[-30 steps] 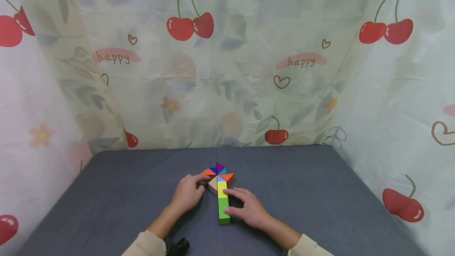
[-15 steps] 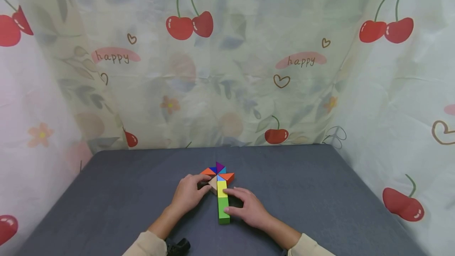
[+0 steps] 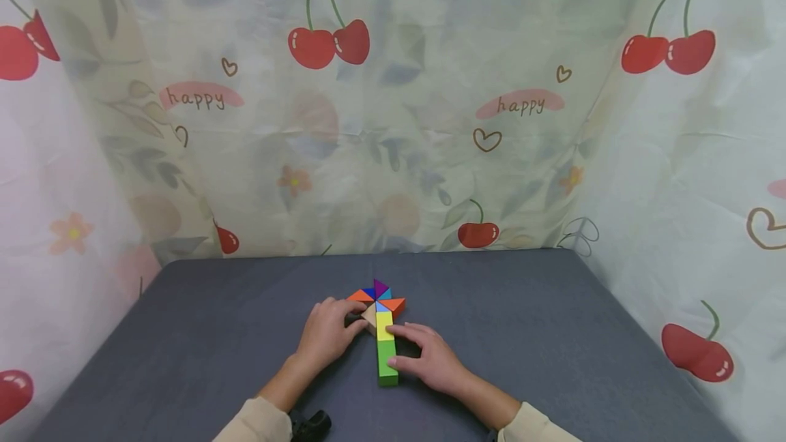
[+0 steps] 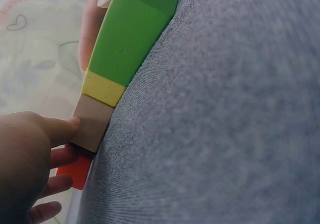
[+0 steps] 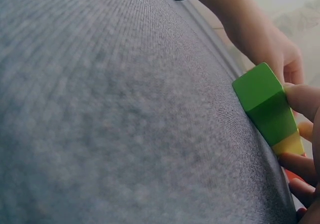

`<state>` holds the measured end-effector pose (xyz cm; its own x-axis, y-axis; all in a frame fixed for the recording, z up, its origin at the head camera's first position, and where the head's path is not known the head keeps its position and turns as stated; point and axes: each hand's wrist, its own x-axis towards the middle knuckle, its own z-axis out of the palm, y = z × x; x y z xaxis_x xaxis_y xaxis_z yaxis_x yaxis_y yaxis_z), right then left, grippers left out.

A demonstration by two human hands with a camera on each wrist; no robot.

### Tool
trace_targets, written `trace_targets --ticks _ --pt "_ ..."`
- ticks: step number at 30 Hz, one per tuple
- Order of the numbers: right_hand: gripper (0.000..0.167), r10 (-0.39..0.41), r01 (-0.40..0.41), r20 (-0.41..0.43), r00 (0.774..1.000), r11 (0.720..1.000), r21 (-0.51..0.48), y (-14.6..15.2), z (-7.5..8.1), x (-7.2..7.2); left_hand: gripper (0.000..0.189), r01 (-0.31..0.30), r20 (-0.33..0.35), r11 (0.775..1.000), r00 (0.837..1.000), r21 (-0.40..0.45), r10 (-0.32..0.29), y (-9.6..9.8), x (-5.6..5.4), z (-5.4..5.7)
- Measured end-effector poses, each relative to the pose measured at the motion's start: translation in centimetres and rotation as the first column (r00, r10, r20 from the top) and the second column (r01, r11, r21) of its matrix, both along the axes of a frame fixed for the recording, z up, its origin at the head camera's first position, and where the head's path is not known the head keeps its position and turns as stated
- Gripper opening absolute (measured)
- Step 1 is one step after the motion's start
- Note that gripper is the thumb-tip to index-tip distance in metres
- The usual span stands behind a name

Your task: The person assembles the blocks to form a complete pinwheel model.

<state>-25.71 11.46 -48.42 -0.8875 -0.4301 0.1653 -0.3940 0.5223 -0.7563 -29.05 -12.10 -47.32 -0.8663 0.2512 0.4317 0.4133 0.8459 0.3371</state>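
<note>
A pinwheel of small coloured triangular blocks [image 3: 381,288] lies on the dark cloth, with a yellow block [image 3: 383,326] and a green block [image 3: 387,361] in line below it. My left hand [image 3: 328,331] pinches the tan triangular block [image 3: 371,317] at the pinwheel's lower left, thumb on its near side and index finger on its far side. In the left wrist view the thumb meets the tan block [image 4: 92,124], and the other fingers hang by an orange-red block [image 4: 76,171]. My right hand [image 3: 432,360] rests relaxed fingers along the right side of the stem: index at the yellow, thumb at the green.
A dark grey cloth [image 3: 522,333] covers the table. Curtains printed with cherries [image 3: 328,43] stand at the back and both sides. A black wrist device [image 3: 311,426] sits by the left sleeve.
My left thumb has moved up and right onto the tan block's near side, and the block sits slightly closer in. The right hand keeps its place on the stem.
</note>
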Motion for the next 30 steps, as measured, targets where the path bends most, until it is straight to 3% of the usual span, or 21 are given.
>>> trace_targets --ticks 16,30 --pt "0.054 -0.002 0.002 0.039 0.999 1.000 -0.001 0.17 -0.08 -0.16 0.026 -0.003 -0.009 1.000 1.000 -0.009 0.003 0.40 0.14 0.12" --pt "0.056 0.052 -0.052 0.006 0.999 0.999 0.006 0.19 0.25 -0.06 0.025 -0.004 -0.040 1.000 0.999 -0.012 0.004 0.19 -0.11 -0.05"
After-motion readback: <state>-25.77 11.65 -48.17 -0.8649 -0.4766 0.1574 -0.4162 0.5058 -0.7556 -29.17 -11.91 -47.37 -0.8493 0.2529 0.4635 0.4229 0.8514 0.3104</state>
